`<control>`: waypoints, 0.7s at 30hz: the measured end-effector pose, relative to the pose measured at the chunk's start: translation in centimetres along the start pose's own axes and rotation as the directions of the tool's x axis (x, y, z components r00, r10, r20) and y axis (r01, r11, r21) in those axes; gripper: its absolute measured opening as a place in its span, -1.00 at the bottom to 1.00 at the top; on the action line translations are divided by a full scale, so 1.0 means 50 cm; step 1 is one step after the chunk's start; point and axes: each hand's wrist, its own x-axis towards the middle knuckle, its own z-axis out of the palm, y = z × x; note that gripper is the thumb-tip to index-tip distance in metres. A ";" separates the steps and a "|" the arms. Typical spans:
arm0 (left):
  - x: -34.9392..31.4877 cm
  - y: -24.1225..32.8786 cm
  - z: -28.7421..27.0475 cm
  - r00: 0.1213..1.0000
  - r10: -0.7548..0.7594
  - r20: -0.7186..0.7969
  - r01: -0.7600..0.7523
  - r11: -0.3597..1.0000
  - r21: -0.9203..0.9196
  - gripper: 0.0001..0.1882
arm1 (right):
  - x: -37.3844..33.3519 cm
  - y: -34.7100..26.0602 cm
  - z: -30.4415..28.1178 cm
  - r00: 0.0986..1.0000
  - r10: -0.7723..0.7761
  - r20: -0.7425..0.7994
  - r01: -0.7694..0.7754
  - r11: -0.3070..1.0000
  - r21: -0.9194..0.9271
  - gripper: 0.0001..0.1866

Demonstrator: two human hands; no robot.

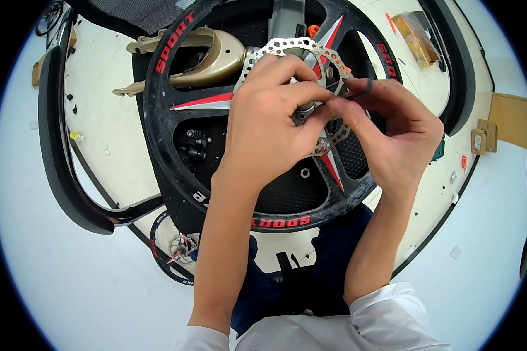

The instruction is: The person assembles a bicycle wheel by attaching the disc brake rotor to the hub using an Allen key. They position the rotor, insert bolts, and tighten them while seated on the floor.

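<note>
A black wheel (153, 117) with broad red-and-silver spokes lies flat, a perforated metal brake disc (275, 47) at its centre. Over the disc, my left hand (263, 123) is closed, thumb and forefinger pinched beside the axle (303, 112). My right hand (398, 128) meets it from the other side, its thumb and forefinger also pressed together. Whatever sits between the fingertips is too small or hidden to name. A dark grey curved piece (369, 86) shows against the right forefinger. Below the hub, between two spokes, rests a loose metal nut (304, 172).
A champagne-coloured fork (222, 58) lies at the left, partly under the wheel, on a black mat (187, 210). Small black parts (196, 146) show through a rim gap. A yellow package (414, 38) is at the far right. Lower left stands another wheel (178, 248) with a disc.
</note>
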 end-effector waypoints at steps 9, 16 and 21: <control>0.012 0.008 0.007 0.997 -0.042 -0.070 0.040 0.999 -0.017 -0.82 | 0.001 0.026 -0.010 0.999 -0.053 -0.001 0.053 0.999 0.000 -0.81; 0.000 -0.005 0.004 0.998 -0.059 0.017 0.060 0.996 -0.071 -0.82 | 0.004 0.035 -0.016 0.992 -0.119 0.041 0.119 0.993 0.010 -0.80; 0.004 0.013 0.017 0.968 -0.249 -0.033 0.241 0.957 -0.159 -0.79 | 0.004 0.021 0.005 0.995 0.075 -0.064 -0.067 0.991 0.120 -0.83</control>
